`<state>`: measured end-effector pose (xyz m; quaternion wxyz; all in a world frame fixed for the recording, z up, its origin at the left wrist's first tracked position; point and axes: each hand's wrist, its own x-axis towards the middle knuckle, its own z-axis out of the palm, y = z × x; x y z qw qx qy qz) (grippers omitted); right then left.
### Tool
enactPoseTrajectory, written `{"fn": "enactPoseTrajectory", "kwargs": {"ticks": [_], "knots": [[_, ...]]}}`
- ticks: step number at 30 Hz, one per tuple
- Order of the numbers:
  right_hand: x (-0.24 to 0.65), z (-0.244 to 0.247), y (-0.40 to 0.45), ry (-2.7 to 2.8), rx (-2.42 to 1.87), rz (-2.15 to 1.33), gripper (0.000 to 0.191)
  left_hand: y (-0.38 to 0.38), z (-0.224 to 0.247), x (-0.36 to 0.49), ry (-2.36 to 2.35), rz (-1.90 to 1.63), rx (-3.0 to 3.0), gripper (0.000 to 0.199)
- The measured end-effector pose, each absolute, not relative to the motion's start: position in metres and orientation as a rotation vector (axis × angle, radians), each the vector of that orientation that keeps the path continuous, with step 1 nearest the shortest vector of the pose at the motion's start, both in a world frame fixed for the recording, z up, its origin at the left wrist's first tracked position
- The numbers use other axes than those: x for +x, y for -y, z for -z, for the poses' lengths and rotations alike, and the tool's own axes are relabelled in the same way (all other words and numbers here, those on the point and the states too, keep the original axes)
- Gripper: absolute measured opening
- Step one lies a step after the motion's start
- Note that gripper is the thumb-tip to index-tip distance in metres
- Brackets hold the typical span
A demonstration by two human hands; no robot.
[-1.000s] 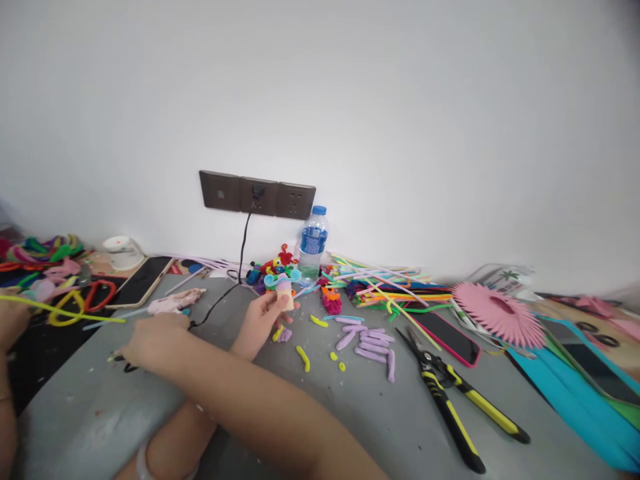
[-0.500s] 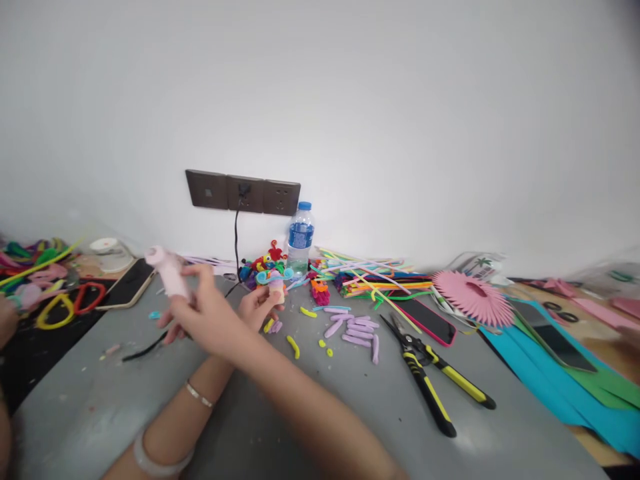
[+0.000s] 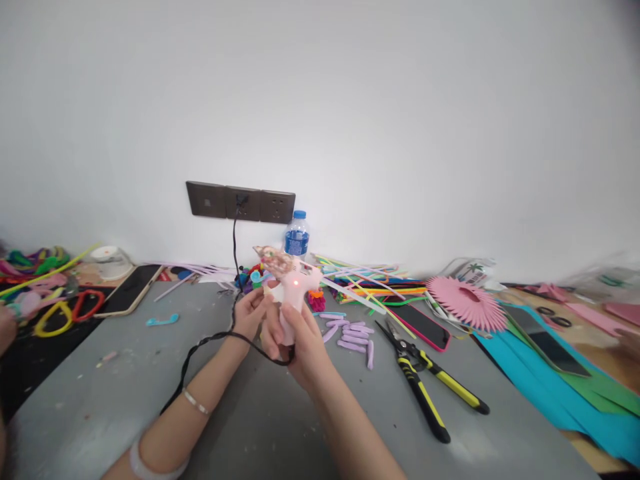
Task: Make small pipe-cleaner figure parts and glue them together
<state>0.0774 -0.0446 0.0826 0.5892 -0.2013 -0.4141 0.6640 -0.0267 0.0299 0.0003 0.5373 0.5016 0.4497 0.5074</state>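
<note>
My right hand [image 3: 297,340] is wrapped round the handle of a pale pink hot glue gun [image 3: 293,290]. A small red light glows on its body, a glue stick [image 3: 353,293] sticks out behind, and its stained nozzle [image 3: 270,259] points up and left. My left hand [image 3: 251,313] is just left of the gun, fingers pinched on a small pale piece [image 3: 273,292] that the gun mostly hides. From the handle, the black cord [image 3: 215,337] loops across my left wrist. Purple pipe-cleaner pieces [image 3: 355,333] lie to the right of my hands.
Pliers-like shears [image 3: 420,367] lie open on the grey table [image 3: 240,427]. Behind are a water bottle [image 3: 297,237], loose pipe cleaners [image 3: 365,277] and a pink-edged phone [image 3: 423,325]. Another phone [image 3: 129,291] and scissors [image 3: 55,319] lie left. Another person's hand [image 3: 6,327] shows at the left edge.
My right hand has brought the glue gun from the left over to the right of my left hand, turning it round. The small colourful figure in my left hand is now mostly hidden.
</note>
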Motion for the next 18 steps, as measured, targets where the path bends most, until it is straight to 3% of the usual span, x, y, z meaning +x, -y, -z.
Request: {"fn": "enactPoseTrajectory", "kwargs": {"ticks": [3, 9, 18], "knots": [[0.083, -0.069, 0.052, 0.904, -0.513, -1.504, 0.036, -0.031, -0.007, -0.024, -1.059, -1.412, 1.042, 0.071], [0.086, -0.036, 0.052, 0.845, -0.671, -1.413, 0.037, -0.03, -0.012, -0.021, -0.964, -1.588, 0.777, 0.056], [0.091, -0.032, 0.048, 0.869, -0.758, -1.413, 0.042, -0.028, -0.011, -0.021, -0.967, -1.589, 0.861, 0.05]]}}
